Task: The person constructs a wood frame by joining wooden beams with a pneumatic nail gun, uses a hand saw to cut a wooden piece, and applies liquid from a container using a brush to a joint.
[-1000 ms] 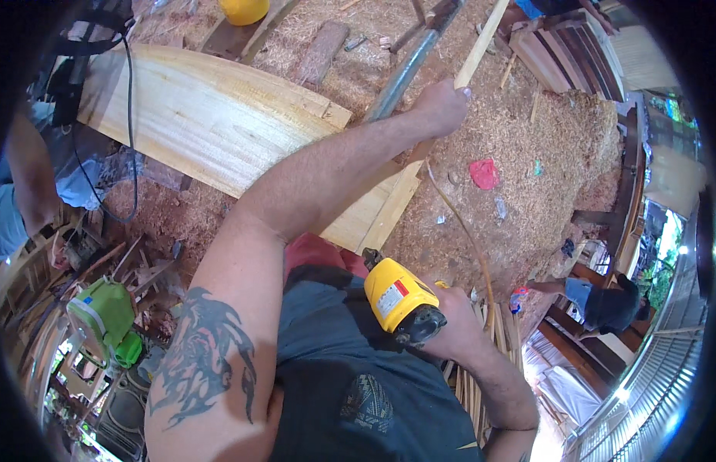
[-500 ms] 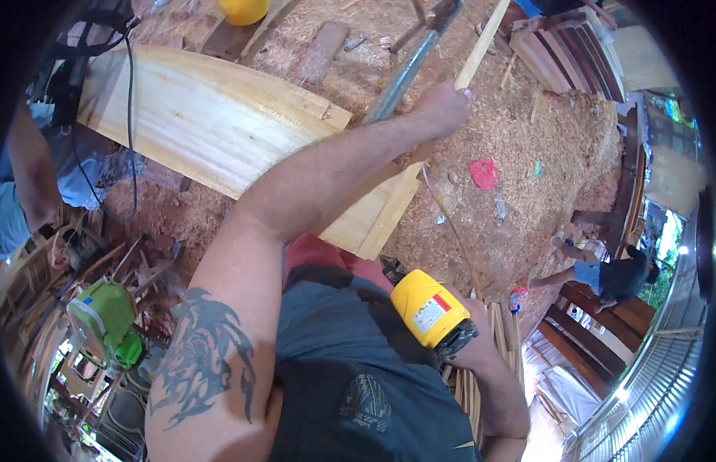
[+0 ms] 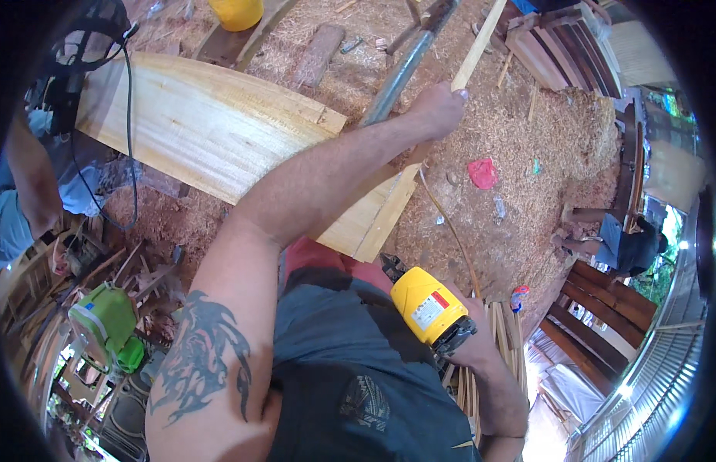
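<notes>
My left hand (image 3: 439, 112) is stretched forward and closed around a long, thin pale wood strip (image 3: 481, 51). The strip slants away to the far right. Below that arm lies a wide pale wooden board (image 3: 196, 115), its near end (image 3: 371, 223) close to my body. Low on my right, beside my waist, I hold a yellow and black power tool (image 3: 425, 306) with my right hand (image 3: 473, 343). The tool's body hides most of that hand's fingers. Its dark front end (image 3: 392, 266) sits just by the board's near corner, and I cannot tell whether they touch.
Wood shavings (image 3: 519, 146) cover the ground, with a red scrap (image 3: 482, 174) on them. A metal pipe (image 3: 408, 73) lies ahead, near a yellow bucket (image 3: 238, 12). A cable (image 3: 131, 138) hangs beside a person (image 3: 27, 181) on the left. Another person (image 3: 631, 245) is far right, near stacked planks (image 3: 565, 50).
The person at far right has moved slightly farther away, with the legs in a new stride. My view has shifted a little; both my hands keep nearly the same pose and hold.
</notes>
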Demonstrator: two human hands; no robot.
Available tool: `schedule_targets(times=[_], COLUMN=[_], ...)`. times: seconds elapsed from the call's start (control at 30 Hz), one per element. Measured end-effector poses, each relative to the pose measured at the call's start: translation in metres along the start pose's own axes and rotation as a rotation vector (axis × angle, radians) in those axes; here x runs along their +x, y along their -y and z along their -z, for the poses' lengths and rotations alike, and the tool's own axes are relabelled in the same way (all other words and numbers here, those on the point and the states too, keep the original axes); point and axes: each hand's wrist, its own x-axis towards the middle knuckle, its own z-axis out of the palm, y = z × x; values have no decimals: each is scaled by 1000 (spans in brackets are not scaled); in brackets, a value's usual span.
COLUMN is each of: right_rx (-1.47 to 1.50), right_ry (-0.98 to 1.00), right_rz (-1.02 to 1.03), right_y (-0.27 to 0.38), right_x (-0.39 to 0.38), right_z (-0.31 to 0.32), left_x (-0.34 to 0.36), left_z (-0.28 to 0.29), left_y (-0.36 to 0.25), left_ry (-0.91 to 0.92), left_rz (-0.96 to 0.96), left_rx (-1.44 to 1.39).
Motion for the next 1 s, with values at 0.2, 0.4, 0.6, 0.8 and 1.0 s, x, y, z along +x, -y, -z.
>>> schedule_targets(times=[0.2,0.4,0.6,0.8,1.0], right_rx=[112,116,134,184,175], right_ry=[-34,-56,-92,-93,-110], right_rz=[-41,-95,16,-1,19], right_y=[-1,-2,-17,-20,-23], right_x=[1,4,5,7,9], right_z=[-1,1,-6,-7,-6], left_x=[8,11,9,21,6], left_z=[-1,-4,-1,-8,-1], left_y=[11,9,15,34,15], left_ry=[-51,-27,41,-17,-5], left_rz=[-57,-18,39,21,55], left_rx=[56,1,-91,-105,-149])
